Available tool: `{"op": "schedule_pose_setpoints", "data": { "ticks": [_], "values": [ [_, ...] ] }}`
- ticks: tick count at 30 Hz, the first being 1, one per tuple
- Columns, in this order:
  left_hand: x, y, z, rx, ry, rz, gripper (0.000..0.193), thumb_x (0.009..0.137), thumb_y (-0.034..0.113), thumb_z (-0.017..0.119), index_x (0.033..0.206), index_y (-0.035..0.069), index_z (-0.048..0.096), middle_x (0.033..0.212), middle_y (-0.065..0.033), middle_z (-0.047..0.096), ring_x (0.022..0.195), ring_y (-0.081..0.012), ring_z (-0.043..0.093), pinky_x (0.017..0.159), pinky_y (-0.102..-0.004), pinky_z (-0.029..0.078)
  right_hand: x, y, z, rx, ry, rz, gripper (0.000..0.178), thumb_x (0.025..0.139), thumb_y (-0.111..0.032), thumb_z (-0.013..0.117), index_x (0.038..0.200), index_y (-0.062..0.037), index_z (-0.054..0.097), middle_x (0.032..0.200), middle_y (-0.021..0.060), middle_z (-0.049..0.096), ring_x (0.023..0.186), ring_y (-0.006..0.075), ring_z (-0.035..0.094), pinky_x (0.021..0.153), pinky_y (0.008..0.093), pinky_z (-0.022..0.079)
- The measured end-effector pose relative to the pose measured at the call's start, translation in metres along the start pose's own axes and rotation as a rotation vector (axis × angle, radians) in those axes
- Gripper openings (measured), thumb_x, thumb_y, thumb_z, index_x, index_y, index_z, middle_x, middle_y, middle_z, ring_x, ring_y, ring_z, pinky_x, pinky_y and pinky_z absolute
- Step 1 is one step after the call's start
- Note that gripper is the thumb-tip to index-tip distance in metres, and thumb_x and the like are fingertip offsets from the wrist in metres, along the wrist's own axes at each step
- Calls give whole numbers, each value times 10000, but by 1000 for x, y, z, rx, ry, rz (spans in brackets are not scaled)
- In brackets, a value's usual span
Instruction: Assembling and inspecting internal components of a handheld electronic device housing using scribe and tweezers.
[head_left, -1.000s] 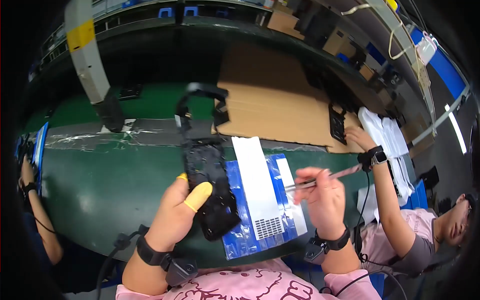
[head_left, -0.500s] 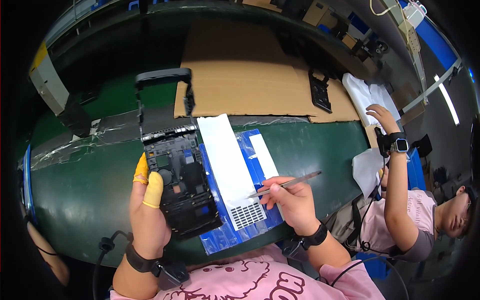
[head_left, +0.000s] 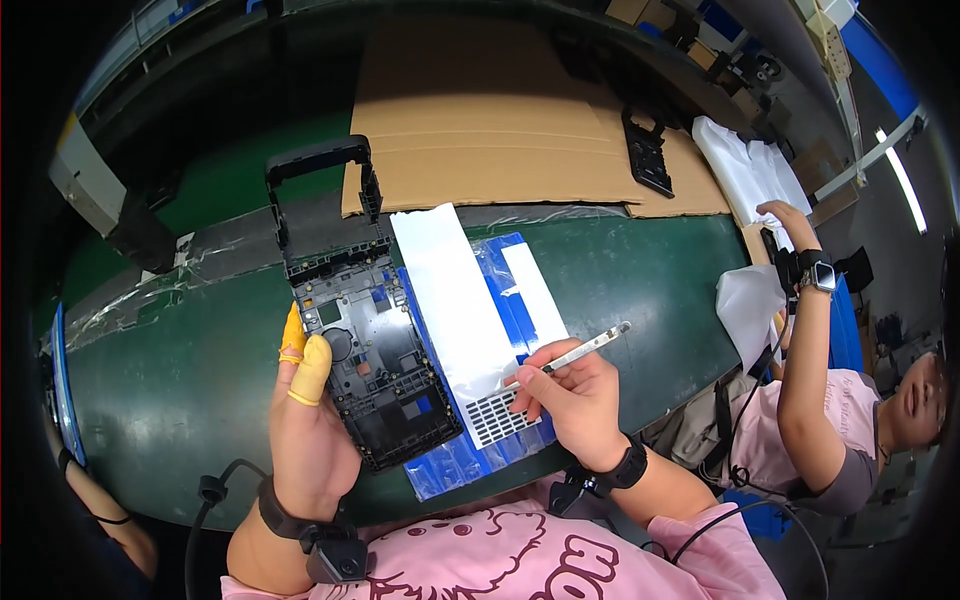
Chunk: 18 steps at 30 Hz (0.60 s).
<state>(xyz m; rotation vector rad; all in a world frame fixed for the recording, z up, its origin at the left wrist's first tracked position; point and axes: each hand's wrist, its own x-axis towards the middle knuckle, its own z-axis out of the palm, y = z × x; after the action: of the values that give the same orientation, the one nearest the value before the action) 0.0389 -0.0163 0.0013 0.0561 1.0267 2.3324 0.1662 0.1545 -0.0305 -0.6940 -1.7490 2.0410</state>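
Observation:
My left hand (head_left: pixel 318 440), with yellow finger cots on the thumb and a finger, grips a black plastic housing (head_left: pixel 385 350) by its left side. A tall, looped handle frame (head_left: pixel 320 155) rises from the housing's far end, and its ribbed inside faces up. Between the thumb and fingers of my right hand (head_left: pixel 582 415) are metal tweezers (head_left: pixel 597 342). Their tips point left, at the upper edge of a grid of small black stickers (head_left: pixel 500 422) on a white backing sheet (head_left: pixel 445 290). Whether the tips hold a sticker is too small to tell.
The sheet lies on a blue plastic-wrapped pad (head_left: pixel 450 475) on the green table (head_left: pixel 620 290). Beyond is flat brown cardboard (head_left: pixel 480 150), bearing another black plastic part (head_left: pixel 650 155). A co-worker's arm (head_left: pixel 805 340) is at the right, near white wrapping (head_left: pixel 750 310); another person's forearm (head_left: pixel 110 515) shows at the left.
The housing has tilted, so more light falls on its inside. My right hand has turned the tweezers slightly, and their side now shines bright. The whole view has shifted a little.

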Motion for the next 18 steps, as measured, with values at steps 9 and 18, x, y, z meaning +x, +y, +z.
{"op": "schedule_pose_setpoints", "data": {
  "ticks": [9, 18],
  "values": [
    [-4, -2, 3, 2, -34, 4, 463, 886, 125, 453, 1316, 86, 285, 1205, -82, 455, 1062, -186, 479, 901, -336, 420, -5, -20, -1, 243, -64, -45, 154, 811, 14, 533, 959, 53, 522, 851, 246, 611, 626, 227, 626, 514, 257, 499],
    [-7, -1, 3, -40, -101, -60, 488, 897, 140, 437, 1346, 113, 249, 1224, -79, 440, 1082, -195, 472, 910, -361, 414, -1, -43, 49, 177, -306, -58, 245, 777, 23, 620, 1015, 41, 567, 843, 82, 615, 752, 92, 579, 678, 196, 454]
  ]
}}
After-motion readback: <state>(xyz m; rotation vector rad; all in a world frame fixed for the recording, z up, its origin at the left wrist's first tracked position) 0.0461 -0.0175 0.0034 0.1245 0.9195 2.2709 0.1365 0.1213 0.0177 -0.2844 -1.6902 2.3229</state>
